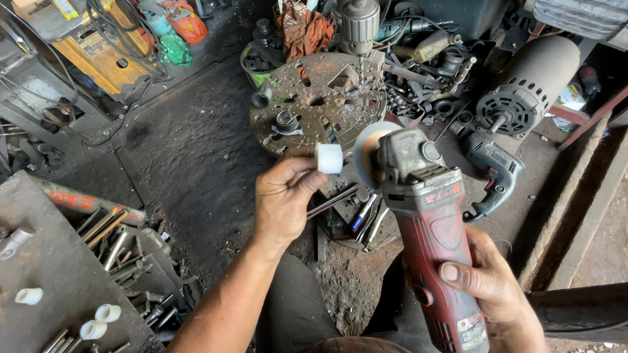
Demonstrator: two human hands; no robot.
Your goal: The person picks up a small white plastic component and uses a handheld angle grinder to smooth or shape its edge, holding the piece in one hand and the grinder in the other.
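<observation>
**White ring held up to the grinder disc**

My left hand point(281, 196) is raised in front of me, its grip closed narrow on a short white plastic ring point(329, 158) pinched at the fingertips. The ring sits just beside the edge of the disc point(364, 152) on the red angle grinder point(427, 220); I cannot tell whether the two are touching. My right hand point(493, 282) is wrapped tight around the rear of the grinder's body, thumb lying across the red casing, with the head of the tool pointing away from me and up.

Beyond the ring lies a rusty round steel plate point(318, 100) with holes through it, carrying a few small metal parts, and a drill chuck point(357, 15) hangs above its far edge. To the right of that plate rests a grey electric motor point(526, 88), and near it a dark power drill point(492, 169) lies on the floor. At the lower left, the bench point(25, 261) carries three more white rings point(94, 319) and some bolts, well apart from my hands. Loose steel rods point(107, 233) lie just past the bench edge.
</observation>
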